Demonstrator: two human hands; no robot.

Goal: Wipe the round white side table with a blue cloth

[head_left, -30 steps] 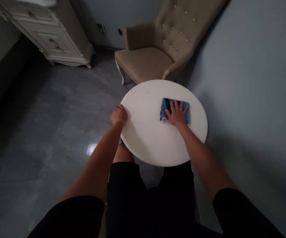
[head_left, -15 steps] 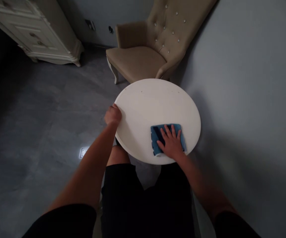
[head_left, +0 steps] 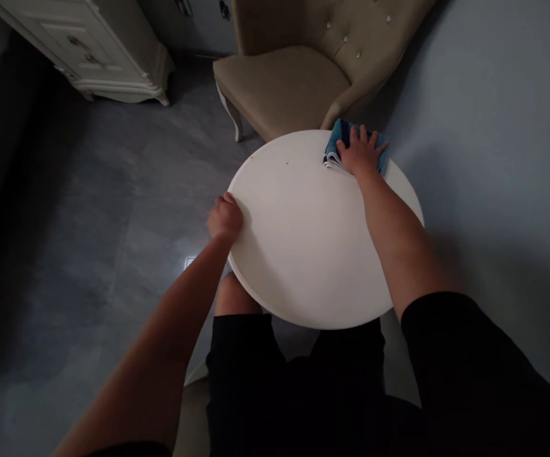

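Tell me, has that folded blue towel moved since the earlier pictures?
Yes: judged against the round white tabletop, the folded blue towel under the right hand has moved toward the tufted armchair, reaching the far edge.

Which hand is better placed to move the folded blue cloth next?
Probably the right hand: it lies spread on the cloth; the left hand holds the round white tabletop at its edge.

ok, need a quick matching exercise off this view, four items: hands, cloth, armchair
1. Left hand
2. Right hand
3. Cloth
4. Armchair

A. Spread on top of the folded fabric
B. Tan, with a buttoned back
C. Curled at the left edge of the white table
D. Blue, at the tabletop's far edge

Pairs: 1-C, 2-A, 3-D, 4-B
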